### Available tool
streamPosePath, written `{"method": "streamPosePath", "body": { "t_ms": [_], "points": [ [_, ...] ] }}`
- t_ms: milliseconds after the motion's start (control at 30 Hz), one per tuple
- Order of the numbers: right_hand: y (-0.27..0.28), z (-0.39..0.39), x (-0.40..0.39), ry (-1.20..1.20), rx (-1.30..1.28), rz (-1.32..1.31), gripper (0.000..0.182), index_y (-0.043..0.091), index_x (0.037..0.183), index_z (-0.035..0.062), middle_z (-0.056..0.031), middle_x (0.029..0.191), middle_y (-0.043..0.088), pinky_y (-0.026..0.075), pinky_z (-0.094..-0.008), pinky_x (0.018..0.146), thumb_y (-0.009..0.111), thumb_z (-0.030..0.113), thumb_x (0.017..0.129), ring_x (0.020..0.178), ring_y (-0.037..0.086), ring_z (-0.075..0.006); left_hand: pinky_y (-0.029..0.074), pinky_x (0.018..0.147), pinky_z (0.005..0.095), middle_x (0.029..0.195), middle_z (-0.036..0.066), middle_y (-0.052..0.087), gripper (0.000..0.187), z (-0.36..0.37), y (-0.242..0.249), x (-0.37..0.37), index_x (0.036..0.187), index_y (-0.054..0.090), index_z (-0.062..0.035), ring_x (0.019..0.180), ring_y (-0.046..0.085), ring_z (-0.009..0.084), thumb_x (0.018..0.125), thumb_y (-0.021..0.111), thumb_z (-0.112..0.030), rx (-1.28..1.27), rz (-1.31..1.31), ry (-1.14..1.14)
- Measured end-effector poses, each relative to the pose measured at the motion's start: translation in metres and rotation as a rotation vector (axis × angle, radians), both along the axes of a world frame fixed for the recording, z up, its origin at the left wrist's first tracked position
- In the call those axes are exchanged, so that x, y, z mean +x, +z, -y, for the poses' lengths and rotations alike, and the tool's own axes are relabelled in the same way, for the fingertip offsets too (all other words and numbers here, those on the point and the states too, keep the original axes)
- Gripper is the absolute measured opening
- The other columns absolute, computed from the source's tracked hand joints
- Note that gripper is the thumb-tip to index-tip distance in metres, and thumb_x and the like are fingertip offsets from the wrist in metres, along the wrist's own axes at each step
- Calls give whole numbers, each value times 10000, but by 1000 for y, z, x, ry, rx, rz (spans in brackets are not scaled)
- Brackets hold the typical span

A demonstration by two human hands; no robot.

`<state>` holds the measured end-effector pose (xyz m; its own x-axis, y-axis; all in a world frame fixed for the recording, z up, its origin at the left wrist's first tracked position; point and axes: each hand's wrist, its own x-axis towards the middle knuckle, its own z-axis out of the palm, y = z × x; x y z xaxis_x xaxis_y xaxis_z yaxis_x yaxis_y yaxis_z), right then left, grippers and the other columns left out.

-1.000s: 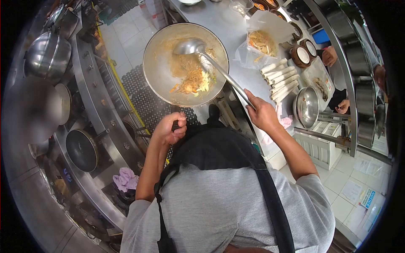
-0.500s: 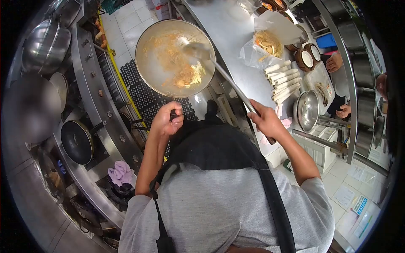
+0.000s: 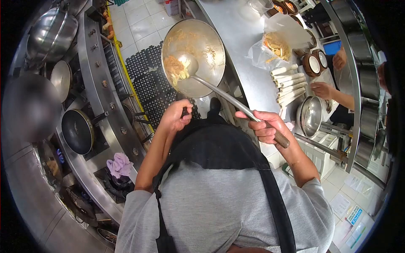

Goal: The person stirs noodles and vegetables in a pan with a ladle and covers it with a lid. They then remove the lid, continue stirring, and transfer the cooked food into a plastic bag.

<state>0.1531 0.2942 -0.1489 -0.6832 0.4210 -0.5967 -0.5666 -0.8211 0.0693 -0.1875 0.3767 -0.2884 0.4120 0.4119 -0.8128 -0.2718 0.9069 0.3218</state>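
My left hand (image 3: 178,114) is closed round the dark handle of a wide wok (image 3: 206,46), which hangs in front of me, tilted. My right hand (image 3: 266,126) grips the wooden end of a long metal ladle (image 3: 223,95). The ladle's bowl lies inside the wok, at its left side, against a heap of noodle-like food (image 3: 174,69). More strands of the food stick to the wok's upper and right inner surface.
Rolled white items (image 3: 291,86), a bag of food (image 3: 276,45) and metal bowls (image 3: 311,117) stand on the steel counter (image 3: 249,80) at right. Another person's hands (image 3: 324,90) are beyond. At left, a black pan (image 3: 77,131) and a purple cloth (image 3: 120,164) lie on the stove.
The wok has shifted right and tipped. The ladle's bowl has gone from the wok's right side to its left, beside the food. The other person's lower hand has reached over the counter.
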Motion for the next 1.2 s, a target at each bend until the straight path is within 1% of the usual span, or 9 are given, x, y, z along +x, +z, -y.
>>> {"method": "streamPosePath", "body": {
  "t_ms": [167,233,600,733,800,967,1067,1100,1200],
  "points": [
    [1,20,21,-154,54,-199,579,238,1622,21,-5,726,457,423,-275,375,404,260,1121,433,465,-75,289,405,273,639,-16,476,137,7,7,-22,797,536,-126,440,370,114,893,630,-155,-62,236,-8],
    [11,28,29,-157,142,-171,545,335,1585,19,4,736,483,402,-259,351,434,280,1118,410,431,-59,292,400,270,635,-37,461,120,8,7,-22,826,533,-148,443,370,107,902,625,-161,-113,377,-6],
    [46,61,103,-598,302,96,564,284,1589,-18,-16,738,458,392,-236,336,439,244,1114,414,426,-62,310,396,254,636,-53,508,42,-5,11,-6,936,595,-133,437,378,104,899,616,-128,-241,515,38],
    [44,46,130,-593,376,349,522,386,1534,-24,9,742,471,395,-234,358,474,263,1107,438,442,-57,312,396,251,637,-51,510,50,-7,14,0,944,600,-129,434,380,105,897,617,-121,-228,513,38],
    [43,32,134,-463,365,838,479,455,1494,3,37,715,460,377,-223,369,509,257,1093,448,451,-60,312,394,252,638,-51,511,49,-8,13,-1,944,600,-129,434,383,105,898,616,-122,-219,504,28],
    [0,7,148,-342,422,1124,366,571,1373,19,27,719,530,379,-234,390,566,212,1062,445,446,-64,318,388,254,640,-52,515,41,-7,17,1,939,599,-130,435,388,105,901,612,-129,-215,480,22],
    [-25,-4,135,-175,437,1532,311,639,1282,6,9,712,573,397,-259,414,631,166,1016,413,472,-95,321,384,251,641,-52,519,31,-5,20,3,928,597,-132,435,390,105,900,609,-131,-210,487,17],
    [-26,-5,128,-168,441,1528,311,639,1282,6,9,712,573,397,-259,414,631,166,1016,413,472,-95,321,382,247,640,-53,517,30,-5,22,4,926,596,-134,435,391,105,900,610,-133,-213,491,11],
    [-28,-2,110,-51,476,1943,383,612,1352,-8,-16,753,606,411,-273,438,627,160,1008,431,493,-112,322,380,240,641,-54,508,26,0,22,4,921,594,-140,438,390,103,901,611,-138,-204,476,6]
  ]
}}
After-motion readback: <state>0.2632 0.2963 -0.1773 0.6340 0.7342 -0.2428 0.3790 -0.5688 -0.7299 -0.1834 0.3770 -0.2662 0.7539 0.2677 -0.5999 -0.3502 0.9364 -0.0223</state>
